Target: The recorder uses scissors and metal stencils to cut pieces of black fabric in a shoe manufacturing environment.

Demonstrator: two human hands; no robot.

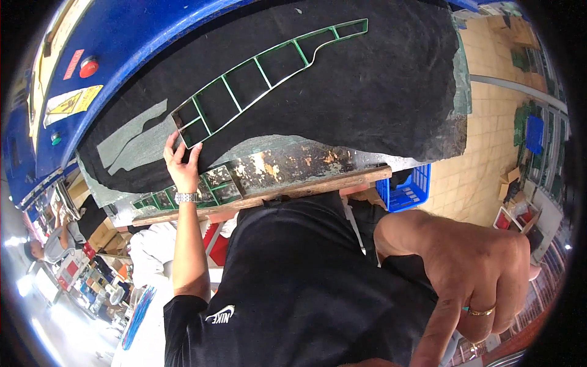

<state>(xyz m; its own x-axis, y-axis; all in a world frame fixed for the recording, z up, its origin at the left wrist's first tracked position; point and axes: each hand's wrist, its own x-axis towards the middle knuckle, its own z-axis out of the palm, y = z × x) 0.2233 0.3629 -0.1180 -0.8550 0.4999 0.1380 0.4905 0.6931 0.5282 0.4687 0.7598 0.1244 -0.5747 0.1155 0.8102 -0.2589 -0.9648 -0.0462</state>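
Observation:
My left hand (183, 167) has thumb and fingers closed on the near left end of a long green cutting die (263, 73), a narrow metal frame with crossbars and a curved side. This die lies on a black leather-like sheet (379, 85). Two long cut-out gaps to its left bare the greenish board (131, 136) underneath. A second green cutting die (221, 186) lies at the near edge, partly behind my left wrist. My right hand (474, 275) is raised close to the camera, away from the table. Its index finger stretches downward and the others bend; nothing shows in it, though its palm is hidden.
A blue machine (46, 131) with a red push button (89, 67) curves along the left and far side. A wooden strip (293, 189) edges the table in front of me. A blue crate (406, 192) stands beyond its right corner. People are at the far left.

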